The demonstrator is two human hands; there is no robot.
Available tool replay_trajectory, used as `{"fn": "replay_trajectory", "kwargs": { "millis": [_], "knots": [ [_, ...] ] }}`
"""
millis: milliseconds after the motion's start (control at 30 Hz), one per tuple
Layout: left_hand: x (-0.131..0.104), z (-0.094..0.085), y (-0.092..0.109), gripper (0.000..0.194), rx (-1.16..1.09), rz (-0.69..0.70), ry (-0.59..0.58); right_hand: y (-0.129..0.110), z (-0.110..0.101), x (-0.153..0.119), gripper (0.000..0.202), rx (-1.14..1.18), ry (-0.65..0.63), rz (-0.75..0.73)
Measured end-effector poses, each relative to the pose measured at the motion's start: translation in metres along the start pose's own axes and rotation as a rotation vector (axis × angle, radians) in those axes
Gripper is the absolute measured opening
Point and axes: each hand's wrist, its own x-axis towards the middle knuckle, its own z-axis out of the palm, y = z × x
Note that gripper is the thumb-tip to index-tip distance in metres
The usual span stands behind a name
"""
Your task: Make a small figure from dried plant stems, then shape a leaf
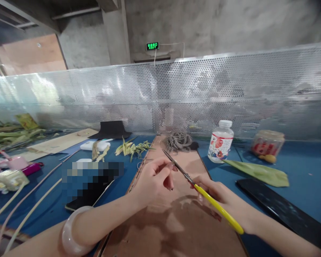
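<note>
My right hand holds a pair of scissors with yellow handles, low at centre right. The metal blades look closed and point up and left, their tip just above the fingers of my left hand. That hand has its thumb and index finger pinched together; whatever lies between them is too small to make out. Both hands are above a brown board. Beyond them lies a coil of grey cord.
A white-capped bottle, a glass jar, a green leaf and a black tray-like object lie right. On the left are a phone, plant scraps and cables. A perforated metal screen stands behind.
</note>
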Motion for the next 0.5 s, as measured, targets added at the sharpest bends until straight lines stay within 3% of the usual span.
{"fn": "replay_trajectory", "kwargs": {
  "millis": [500],
  "knots": [
    [-0.001, 0.0, 0.001, 0.018, 0.005, 0.0, -0.005, -0.013, -0.001, -0.003, 0.024, -0.107, -0.014, -0.013]
  ]
}}
